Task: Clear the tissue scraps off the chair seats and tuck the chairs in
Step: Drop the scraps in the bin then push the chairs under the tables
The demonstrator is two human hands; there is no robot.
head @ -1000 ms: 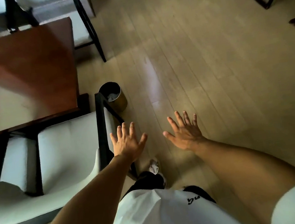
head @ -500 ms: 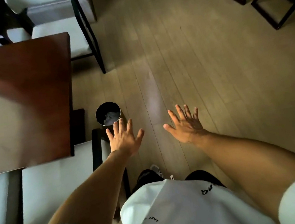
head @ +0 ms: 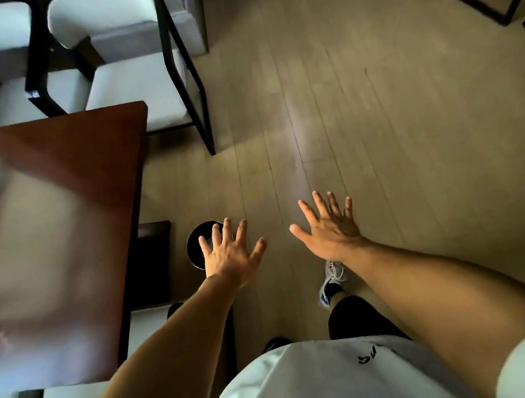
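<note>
Both hands are reaching forward over the pale wooden plank floor [head: 377,118] — the left hand [head: 228,256] and right hand [head: 330,226] are spread flat, fingers apart, holding nothing. No tissue scraps are showing on any seat in view. The near white-cushioned, black-framed chair [head: 147,325] is sitting pushed under the dark reddish-brown wooden table [head: 65,196], so this side seems finished. Across the table, a second white-cushioned black-framed chair [head: 139,91] is standing partly out — probably still to be tucked in. A small round black bin [head: 197,243] is sitting just beside the table, partly hidden under the left fingers, and it could be getting in the walker's way
</note>
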